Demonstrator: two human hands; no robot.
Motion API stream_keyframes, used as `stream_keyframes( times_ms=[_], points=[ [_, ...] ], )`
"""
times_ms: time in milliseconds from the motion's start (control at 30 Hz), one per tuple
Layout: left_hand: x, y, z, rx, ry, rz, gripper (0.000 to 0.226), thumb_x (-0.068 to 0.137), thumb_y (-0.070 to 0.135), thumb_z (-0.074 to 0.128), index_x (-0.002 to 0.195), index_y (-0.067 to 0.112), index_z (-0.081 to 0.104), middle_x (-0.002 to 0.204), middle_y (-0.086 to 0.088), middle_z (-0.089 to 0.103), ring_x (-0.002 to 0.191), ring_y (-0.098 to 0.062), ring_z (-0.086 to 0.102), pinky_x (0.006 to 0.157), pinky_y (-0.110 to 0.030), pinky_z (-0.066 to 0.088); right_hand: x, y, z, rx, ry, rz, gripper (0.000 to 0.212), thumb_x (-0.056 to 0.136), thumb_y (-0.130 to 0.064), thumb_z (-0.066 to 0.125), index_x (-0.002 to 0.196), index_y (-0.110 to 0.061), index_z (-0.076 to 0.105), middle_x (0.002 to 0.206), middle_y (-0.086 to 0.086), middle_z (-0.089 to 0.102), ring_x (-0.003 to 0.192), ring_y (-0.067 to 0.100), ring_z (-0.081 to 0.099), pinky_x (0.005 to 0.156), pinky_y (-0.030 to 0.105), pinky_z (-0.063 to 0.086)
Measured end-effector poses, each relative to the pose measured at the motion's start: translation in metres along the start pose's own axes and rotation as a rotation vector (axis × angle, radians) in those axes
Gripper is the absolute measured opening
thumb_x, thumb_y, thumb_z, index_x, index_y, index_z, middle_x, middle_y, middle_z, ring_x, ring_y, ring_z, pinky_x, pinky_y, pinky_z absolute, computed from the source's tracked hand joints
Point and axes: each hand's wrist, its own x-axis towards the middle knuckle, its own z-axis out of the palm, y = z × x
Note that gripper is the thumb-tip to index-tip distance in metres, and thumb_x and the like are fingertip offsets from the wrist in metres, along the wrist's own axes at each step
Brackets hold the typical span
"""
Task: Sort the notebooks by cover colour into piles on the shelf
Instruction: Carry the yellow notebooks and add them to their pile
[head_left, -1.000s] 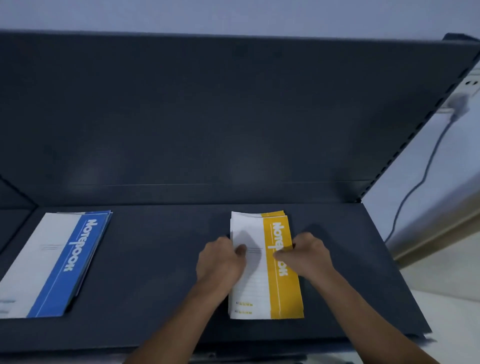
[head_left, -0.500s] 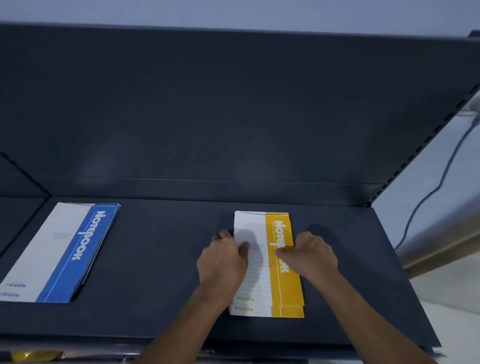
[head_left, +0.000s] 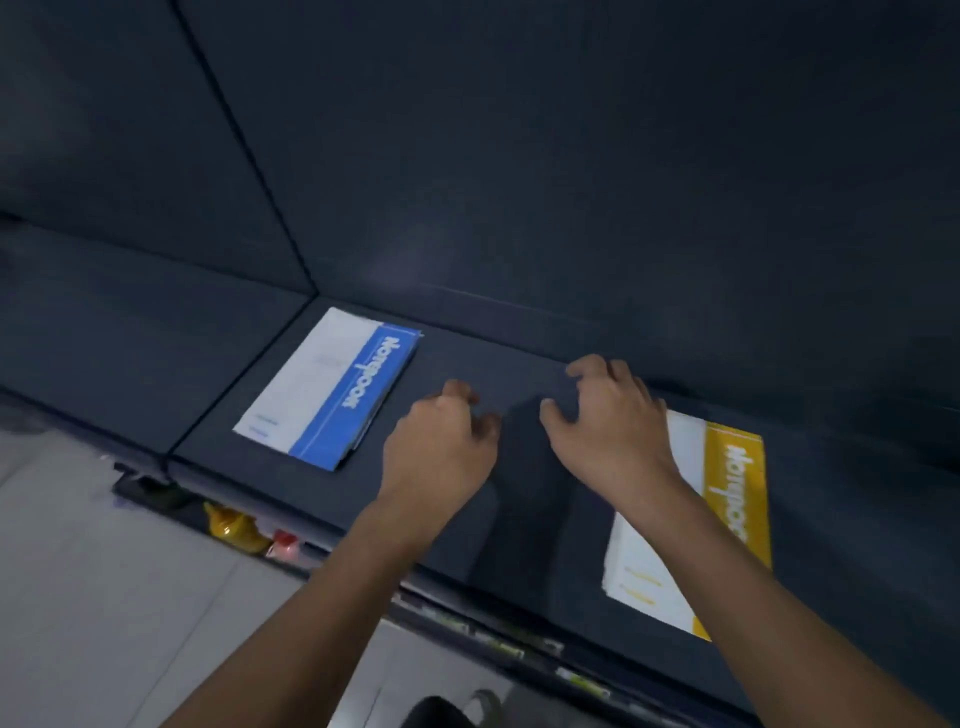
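A pile of white-and-blue notebooks (head_left: 332, 387) lies flat on the dark shelf (head_left: 498, 374), left of centre. A pile of white-and-yellow notebooks (head_left: 727, 499) lies to the right, partly hidden under my right forearm. My left hand (head_left: 439, 449) hovers over bare shelf between the two piles, fingers loosely curled, holding nothing. My right hand (head_left: 605, 418) is beside it, fingers spread and bent, empty, just left of the yellow pile's far corner.
The shelf's dark back panel rises behind the piles. A second shelf section (head_left: 130, 343) adjoins on the left. Below the front edge are a yellow item (head_left: 231, 525) and a red item (head_left: 283, 543) on a lower level, over a pale floor (head_left: 104, 597).
Both hands have lifted off the yellow pile and moved left over bare shelf. The view has swung left and tilted, so the blue pile sits nearer the centre.
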Motion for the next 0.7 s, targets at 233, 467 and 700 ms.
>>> stream_keyframes(
  times_ms=[233, 467, 700],
  points=[
    [0.010, -0.123, -0.094, -0.044, 0.180, -0.168, 0.024, 0.094, 0.045, 0.051, 0.106, 0.030, 0.064, 0.097, 0.010, 0.071, 0.087, -0.022, 0.067, 0.077, -0.038, 0.057, 0.006, -0.144, 0.054, 0.094, -0.168, -0.334, 0.036, 0.096, -0.036, 0.058, 0.129, -0.023, 0.053, 0.131, -0.001, 0.055, 0.122, 0.022, 0.057, 0.094, 0.040, 0.052],
    [0.023, -0.263, -0.205, -0.034, 0.324, -0.224, 0.022, 0.094, 0.042, 0.052, 0.103, 0.026, 0.064, 0.093, 0.008, 0.068, 0.086, -0.020, 0.066, 0.074, -0.038, 0.057, 0.010, -0.313, 0.111, 0.125, -0.202, -0.550, 0.036, 0.099, -0.039, 0.058, 0.131, -0.024, 0.053, 0.127, -0.004, 0.057, 0.110, 0.018, 0.061, 0.094, 0.041, 0.052],
    [0.024, -0.388, -0.281, 0.020, 0.374, -0.313, 0.019, 0.096, 0.039, 0.051, 0.102, 0.025, 0.063, 0.088, 0.009, 0.067, 0.080, -0.015, 0.063, 0.066, -0.033, 0.052, 0.004, -0.451, 0.175, 0.174, -0.309, -0.684, 0.033, 0.100, -0.041, 0.057, 0.129, -0.027, 0.053, 0.125, -0.009, 0.054, 0.103, 0.011, 0.059, 0.088, 0.034, 0.055]
  ],
)
